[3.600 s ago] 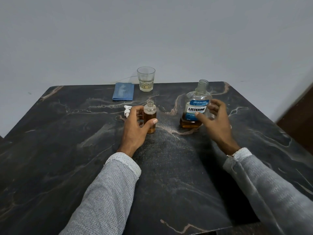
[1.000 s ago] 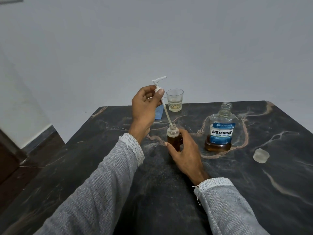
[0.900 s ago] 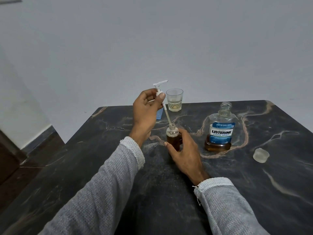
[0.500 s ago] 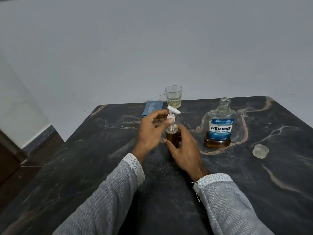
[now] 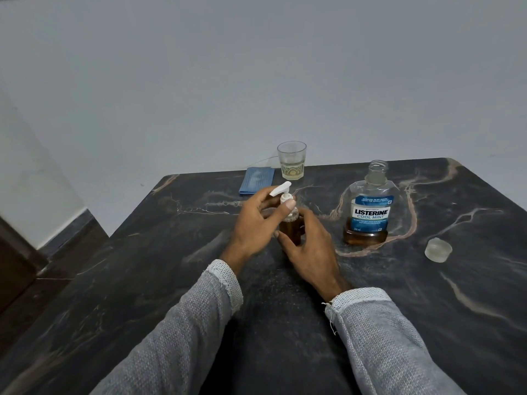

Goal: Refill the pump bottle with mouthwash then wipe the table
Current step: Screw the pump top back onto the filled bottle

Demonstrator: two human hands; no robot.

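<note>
- Pump bottle (image 5: 290, 228), small, filled with amber liquid, stands upright on the dark marbled surface (image 5: 142, 280) between both hands.
- Left hand (image 5: 256, 223) pinches the white pump head (image 5: 283, 192) seated on the bottle's neck.
- Right hand (image 5: 310, 249) curls around the bottle's body.
- Mouthwash bottle (image 5: 369, 212), uncapped, stands right of the hands; its cap (image 5: 438, 249) lies farther right.
- Beyond the hands: a folded blue cloth (image 5: 256, 181) and a glass (image 5: 291, 160).

We seem to be in a plain room of a home: a dark marble-patterned table (image 5: 399, 323) stands against a bare pale wall (image 5: 256, 81), carrying household things, a mouthwash bottle (image 5: 369, 212), a drinking glass (image 5: 291, 160), a folded blue cloth (image 5: 256, 180).
</note>
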